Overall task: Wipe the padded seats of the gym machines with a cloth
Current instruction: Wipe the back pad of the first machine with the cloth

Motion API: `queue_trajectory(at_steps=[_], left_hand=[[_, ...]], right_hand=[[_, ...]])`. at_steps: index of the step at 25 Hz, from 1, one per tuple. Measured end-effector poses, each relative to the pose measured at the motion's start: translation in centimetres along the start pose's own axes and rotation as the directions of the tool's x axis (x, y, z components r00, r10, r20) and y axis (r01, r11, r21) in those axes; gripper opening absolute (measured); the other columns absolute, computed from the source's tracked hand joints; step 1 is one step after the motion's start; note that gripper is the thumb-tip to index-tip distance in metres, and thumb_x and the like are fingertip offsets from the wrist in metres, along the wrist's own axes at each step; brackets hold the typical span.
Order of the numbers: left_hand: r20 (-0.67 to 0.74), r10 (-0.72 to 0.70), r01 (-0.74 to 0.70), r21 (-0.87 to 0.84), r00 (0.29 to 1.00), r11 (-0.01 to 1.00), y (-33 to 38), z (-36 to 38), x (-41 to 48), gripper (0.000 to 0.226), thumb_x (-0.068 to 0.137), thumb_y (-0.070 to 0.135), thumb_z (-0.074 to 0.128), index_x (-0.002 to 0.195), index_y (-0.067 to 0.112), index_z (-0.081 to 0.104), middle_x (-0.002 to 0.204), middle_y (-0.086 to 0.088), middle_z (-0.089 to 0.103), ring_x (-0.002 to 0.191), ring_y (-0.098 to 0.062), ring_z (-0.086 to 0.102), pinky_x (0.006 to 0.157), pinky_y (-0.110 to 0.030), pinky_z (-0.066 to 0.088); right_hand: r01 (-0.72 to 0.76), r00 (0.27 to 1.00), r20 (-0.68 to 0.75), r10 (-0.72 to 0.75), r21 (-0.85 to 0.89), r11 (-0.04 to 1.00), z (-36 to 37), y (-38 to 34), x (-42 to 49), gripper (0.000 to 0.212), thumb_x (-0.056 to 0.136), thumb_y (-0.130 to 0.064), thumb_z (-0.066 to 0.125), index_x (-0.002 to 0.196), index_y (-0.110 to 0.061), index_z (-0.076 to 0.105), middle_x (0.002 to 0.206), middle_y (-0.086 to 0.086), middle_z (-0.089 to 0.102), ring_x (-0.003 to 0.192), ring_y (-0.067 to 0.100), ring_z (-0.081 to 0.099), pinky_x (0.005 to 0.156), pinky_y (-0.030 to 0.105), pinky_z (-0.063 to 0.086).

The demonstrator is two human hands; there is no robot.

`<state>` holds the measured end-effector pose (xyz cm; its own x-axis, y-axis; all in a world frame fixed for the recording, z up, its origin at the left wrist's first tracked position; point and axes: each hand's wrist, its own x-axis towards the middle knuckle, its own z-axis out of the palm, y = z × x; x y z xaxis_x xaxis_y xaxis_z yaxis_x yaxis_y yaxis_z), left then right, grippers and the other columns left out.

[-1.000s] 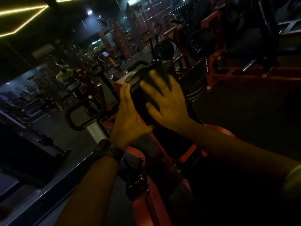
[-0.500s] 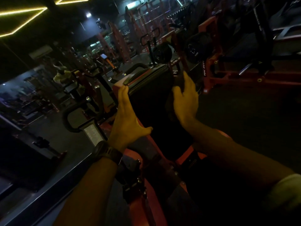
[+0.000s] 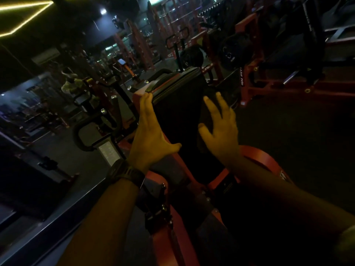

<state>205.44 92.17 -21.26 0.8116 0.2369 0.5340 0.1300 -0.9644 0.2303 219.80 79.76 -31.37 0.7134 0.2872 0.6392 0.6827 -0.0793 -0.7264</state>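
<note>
A black padded seat back (image 3: 180, 116) on an orange-framed gym machine (image 3: 257, 158) stands tilted in front of me. My left hand (image 3: 148, 135), with a dark watch on its wrist, rests along the pad's left edge, fingers straight and fingertips at the top corner. My right hand (image 3: 221, 129) lies spread flat on the lower right part of the pad, fingers apart and slightly blurred. The room is very dim, so I cannot make out a cloth under the right palm.
A black curved handle (image 3: 80, 135) and a pale instruction placard (image 3: 109, 150) sit left of the machine. Orange plate-loaded machines with black weight plates (image 3: 236, 50) stand behind and to the right. A person in a light shirt (image 3: 71, 85) is far off on the left. Dark floor lies to the right.
My right hand swept from the pad's upper middle to its right edge, then came down to the lower right of the pad. My left hand stayed on the left edge.
</note>
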Motion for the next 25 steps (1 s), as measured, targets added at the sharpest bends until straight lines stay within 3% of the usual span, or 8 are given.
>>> queue_trajectory(at_steps=[3,7,9,11,15,19,23,25], left_hand=[[-0.011,-0.002,0.002,0.004,1.000,1.000,0.0,0.0,-0.1,0.148,0.055,0.036,0.097,0.159,0.024,-0.007,0.168,0.002,-0.007,0.157,-0.027,0.000,0.121,-0.058,0.028],[-0.008,-0.007,0.007,0.014,1.000,1.000,-0.2,0.0,-0.1,0.150,0.054,0.035,0.098,0.159,0.017,-0.008,0.168,-0.001,-0.009,0.157,-0.025,-0.001,0.121,-0.057,0.028],[-0.007,-0.020,0.021,0.009,1.000,1.000,-0.1,-0.1,-0.1,0.151,0.054,0.035,0.098,0.160,0.015,-0.008,0.168,-0.002,-0.009,0.157,-0.024,-0.001,0.121,-0.057,0.028],[-0.003,-0.030,0.030,-0.005,1.000,1.000,0.1,-0.1,-0.1,0.151,0.054,0.035,0.098,0.160,0.012,-0.007,0.168,-0.002,-0.009,0.157,-0.024,0.000,0.122,-0.056,0.028],[-0.004,-0.015,0.015,-0.009,1.000,1.000,0.1,-0.1,0.0,0.150,0.055,0.038,0.097,0.160,0.015,-0.007,0.167,0.005,-0.009,0.157,-0.024,0.000,0.120,-0.058,0.030],[-0.002,-0.033,0.033,-0.005,0.999,0.999,0.3,-0.2,-0.1,0.149,0.056,0.035,0.097,0.160,0.011,-0.006,0.168,-0.002,-0.010,0.156,-0.021,-0.002,0.122,-0.055,0.028],[-0.001,-0.052,0.052,-0.008,0.999,0.999,0.4,-0.3,-0.1,0.151,0.055,0.032,0.099,0.160,0.011,-0.008,0.168,-0.001,-0.011,0.154,-0.014,-0.003,0.123,-0.050,0.026],[-0.002,-0.053,0.053,-0.003,0.999,0.999,0.5,-0.3,0.0,0.151,0.056,0.031,0.099,0.160,0.008,-0.007,0.168,-0.007,-0.011,0.152,-0.010,-0.004,0.123,-0.044,0.023]], right_hand=[[-0.578,0.803,-0.029,0.596,0.207,0.789,0.5,-0.5,-0.7,0.068,0.095,-0.031,0.052,0.158,-0.036,0.026,0.167,-0.001,0.018,0.150,0.031,0.021,0.120,0.051,0.023],[0.123,0.992,0.005,-0.123,-0.070,0.990,2.0,0.9,-5.8,0.071,0.086,-0.039,0.054,0.153,-0.033,0.035,0.166,0.004,0.020,0.148,0.038,0.025,0.119,0.048,0.016],[-0.187,0.974,-0.116,0.195,0.075,0.979,2.1,1.9,-4.3,0.072,0.083,-0.039,0.053,0.153,-0.035,0.036,0.166,0.001,0.022,0.148,0.033,0.027,0.120,0.052,0.020],[-0.612,0.744,-0.122,0.657,0.271,0.743,2.6,-0.7,-3.9,0.073,0.084,-0.040,0.048,0.155,-0.035,0.034,0.166,-0.001,0.022,0.148,0.033,0.026,0.117,0.060,0.025],[0.041,0.999,0.032,-0.040,-0.052,0.998,1.6,3.4,-5.8,0.068,0.089,-0.040,0.050,0.154,-0.033,0.032,0.167,0.003,0.018,0.149,0.037,0.024,0.119,0.053,0.016],[-0.606,0.774,-0.056,0.630,0.221,0.764,1.9,1.8,-4.9,0.069,0.093,-0.031,0.054,0.157,-0.033,0.029,0.167,0.002,0.018,0.151,0.033,0.018,0.122,0.053,0.015],[-0.110,0.994,-0.002,0.110,0.011,0.994,2.0,3.7,-8.3,0.070,0.089,-0.040,0.052,0.155,-0.034,0.031,0.167,0.001,0.017,0.151,0.032,0.019,0.123,0.050,0.013],[-0.396,0.906,-0.082,0.416,0.185,0.899,1.6,4.8,-6.5,0.068,0.091,-0.035,0.056,0.155,-0.035,0.032,0.166,0.000,0.020,0.150,0.030,0.022,0.120,0.057,0.023]])
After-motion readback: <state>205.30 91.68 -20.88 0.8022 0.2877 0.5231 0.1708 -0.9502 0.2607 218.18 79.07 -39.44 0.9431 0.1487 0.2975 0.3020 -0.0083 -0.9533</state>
